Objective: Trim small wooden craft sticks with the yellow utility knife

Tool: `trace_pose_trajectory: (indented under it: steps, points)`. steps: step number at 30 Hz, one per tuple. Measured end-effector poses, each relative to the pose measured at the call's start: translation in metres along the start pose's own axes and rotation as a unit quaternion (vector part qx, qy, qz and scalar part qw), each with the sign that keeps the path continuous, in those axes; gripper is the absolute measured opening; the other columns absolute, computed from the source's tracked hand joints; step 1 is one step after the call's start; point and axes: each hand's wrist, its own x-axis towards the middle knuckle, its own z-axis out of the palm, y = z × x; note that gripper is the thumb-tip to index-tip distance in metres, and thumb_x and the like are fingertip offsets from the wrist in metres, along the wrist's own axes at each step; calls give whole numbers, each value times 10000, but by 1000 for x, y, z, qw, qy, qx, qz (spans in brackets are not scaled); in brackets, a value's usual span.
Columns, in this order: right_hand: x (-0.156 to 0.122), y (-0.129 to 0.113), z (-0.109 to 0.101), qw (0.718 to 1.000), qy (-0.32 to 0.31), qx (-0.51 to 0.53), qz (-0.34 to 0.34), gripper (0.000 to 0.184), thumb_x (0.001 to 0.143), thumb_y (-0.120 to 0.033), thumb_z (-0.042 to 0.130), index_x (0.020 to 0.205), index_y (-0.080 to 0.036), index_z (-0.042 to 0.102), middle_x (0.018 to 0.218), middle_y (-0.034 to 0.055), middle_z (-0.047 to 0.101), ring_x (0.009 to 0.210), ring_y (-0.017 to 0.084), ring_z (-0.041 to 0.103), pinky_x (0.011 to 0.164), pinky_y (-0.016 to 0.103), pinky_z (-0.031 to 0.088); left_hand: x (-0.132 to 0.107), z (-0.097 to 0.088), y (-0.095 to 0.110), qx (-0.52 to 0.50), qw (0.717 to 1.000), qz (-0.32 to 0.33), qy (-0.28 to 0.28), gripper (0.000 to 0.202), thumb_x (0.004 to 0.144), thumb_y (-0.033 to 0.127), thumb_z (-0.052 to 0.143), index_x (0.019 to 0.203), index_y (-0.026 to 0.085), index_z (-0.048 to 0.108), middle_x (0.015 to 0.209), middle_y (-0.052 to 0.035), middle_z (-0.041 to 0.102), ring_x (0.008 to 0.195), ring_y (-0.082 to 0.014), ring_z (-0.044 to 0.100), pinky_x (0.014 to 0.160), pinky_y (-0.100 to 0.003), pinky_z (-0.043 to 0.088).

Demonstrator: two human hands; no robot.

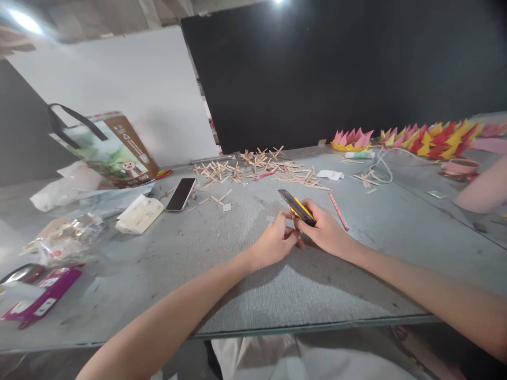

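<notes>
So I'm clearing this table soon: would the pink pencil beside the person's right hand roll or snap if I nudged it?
The pink pencil is a thin straight stick lying flat on the grey table, so it would probably roll sideways if pushed across its length. It looks rigid and light, unlikely to bend. Snapping seems unlikely from a nudge.

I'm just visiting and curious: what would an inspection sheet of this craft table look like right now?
Surface: grey worn tabletop, scuffed.
Job's things: yellow-and-black utility knife held in the right hand; left hand touching its near end.
Clutter: pile of small wooden stick crosses; black smartphone; pink pencil; clear plastic bags; purple box; printed paper carrier bag.
Hands: both close together at the knife; whether anything small is pinched between them cannot be told.
Cables: white cord looped near the far edge.
Surroundings: black panel, white board, row of red, yellow and pink folded paper shapes; another person's arm at right.
</notes>
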Motion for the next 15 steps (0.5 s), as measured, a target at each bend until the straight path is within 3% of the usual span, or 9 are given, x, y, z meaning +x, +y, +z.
trace_pose_trajectory:
  steps: [9, 15]
  points:
    - [3, 4, -1, 1000, 2, -21, 4, 145, 939, -248, 583, 1079, -225, 612, 903, -6, 637, 779, 178, 550, 719, 300, 428, 0, -1, 0, -34, 999, -13, 3, 220, 1011, 301, 521, 1161, 221, 381, 736, 14, 708, 493, -90, 475, 526, -226, 388]
    - [6, 14, -1, 1000, 14, -16, 18, 103, 959, -303, 591, 1010, -217, 616, 785, -37, 522, 700, 165, 477, 653, 300, 378, 0, -2, 2, -34, 999, -17, 4, 242, 986, 282, 531, 1165, 231, 376, 768, 11, 733, 488, -87, 475, 507, -217, 380]
